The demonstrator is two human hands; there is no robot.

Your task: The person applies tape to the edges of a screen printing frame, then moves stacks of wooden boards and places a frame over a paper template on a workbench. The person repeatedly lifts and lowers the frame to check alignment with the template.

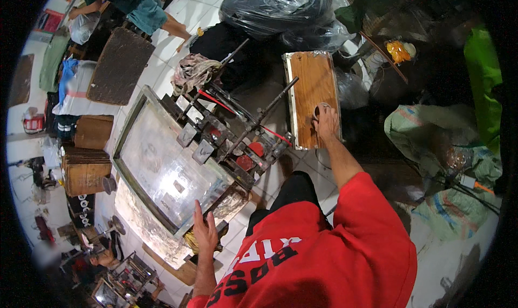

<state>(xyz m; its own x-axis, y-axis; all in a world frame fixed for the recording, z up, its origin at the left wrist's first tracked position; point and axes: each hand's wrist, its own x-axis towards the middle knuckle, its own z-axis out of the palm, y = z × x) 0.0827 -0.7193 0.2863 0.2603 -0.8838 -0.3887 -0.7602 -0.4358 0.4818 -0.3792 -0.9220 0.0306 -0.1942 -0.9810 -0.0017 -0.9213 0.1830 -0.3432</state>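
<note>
Our right hand (327, 125) is at the long wooden board (310, 78), near its right edge. Its fingers are curled round a small dark thing (317, 111). It is mostly hidden, so we cannot tell what it is. It could slip if our fingers loosen, and then it could roll off the board, because the edge is so close. If we push hard near that edge, the board might tip, as we cannot see what holds it up.

Our left hand (205, 229) is by the near corner of the big frame (162, 157). Its fingers are straight and hold nothing. We cannot tell if they touch the frame. The frame is joined to metal clamps (203, 152) at one side, above a pale board (140, 221). If it swings down while our hand is by the edge, it could pinch us. A long metal bar (279, 96) sticks out between our two sides, so our right arm could bump it if we reach across too fast.
</note>
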